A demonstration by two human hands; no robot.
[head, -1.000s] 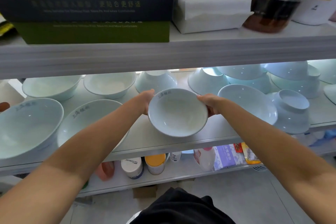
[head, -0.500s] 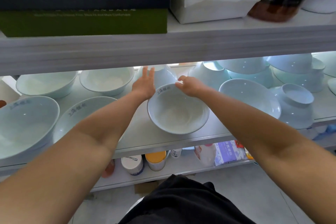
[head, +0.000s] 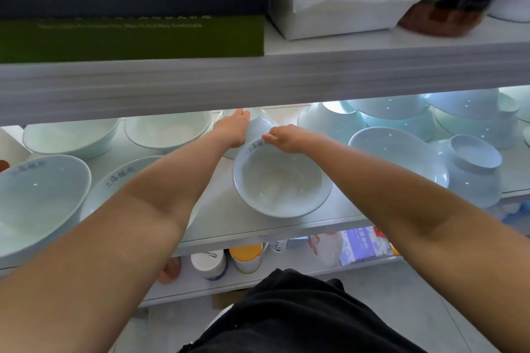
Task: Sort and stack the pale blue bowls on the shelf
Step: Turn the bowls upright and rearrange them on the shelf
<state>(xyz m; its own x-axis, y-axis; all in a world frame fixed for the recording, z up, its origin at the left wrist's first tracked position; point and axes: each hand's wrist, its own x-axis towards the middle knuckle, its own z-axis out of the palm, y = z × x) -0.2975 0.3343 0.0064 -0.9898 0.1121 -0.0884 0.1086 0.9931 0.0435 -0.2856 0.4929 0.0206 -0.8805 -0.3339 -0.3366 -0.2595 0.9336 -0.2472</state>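
A pale blue bowl (head: 281, 183) stands upright near the front of the lit shelf (head: 252, 233). My right hand (head: 286, 139) has its fingers curled over this bowl's far rim. Behind it an overturned bowl (head: 262, 123) sits at the back, and my left hand (head: 233, 129) lies against its left side, fingertips hidden by the upper shelf board. Two large bowls (head: 37, 198) lean at the left; the second (head: 114, 179) is partly covered by my left arm. To the right are a tilted bowl (head: 398, 152) and an overturned one (head: 473, 175).
Two upright bowls (head: 71, 135) (head: 169, 130) sit at the back left, and stacked bowls (head: 470, 114) at the back right. The upper shelf board (head: 258, 77) hangs low over the bowls and carries boxes (head: 132, 8). Jars and packets (head: 246, 256) fill the shelf below.
The middle bowl, held tilted in both hands, now stands on the shelf. My left hand let go and reached back to the overturned bowl; my right hand shifted to the bowl's far rim.
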